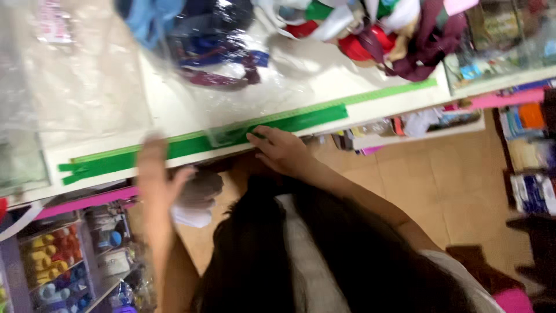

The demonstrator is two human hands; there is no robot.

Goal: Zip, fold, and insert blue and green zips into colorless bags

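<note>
A long green zipper (202,142) lies flat along the front edge of a pale counter (174,110). The right hand (281,150) rests on it, fingers spread and pressing its middle; the zipper runs out to both sides of that grip. The left hand (155,171) is open beside the zipper's near edge, holding nothing; blur hides whether it touches. Clear plastic wrap (231,87) lies just beyond the right grip. With only one hand pinning it, the zipper could slide off the edge.

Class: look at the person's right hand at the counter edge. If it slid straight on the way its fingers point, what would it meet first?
Probably the clear plastic piece lying on the green strip, just beyond the right hand; blur leaves this uncertain.
</note>
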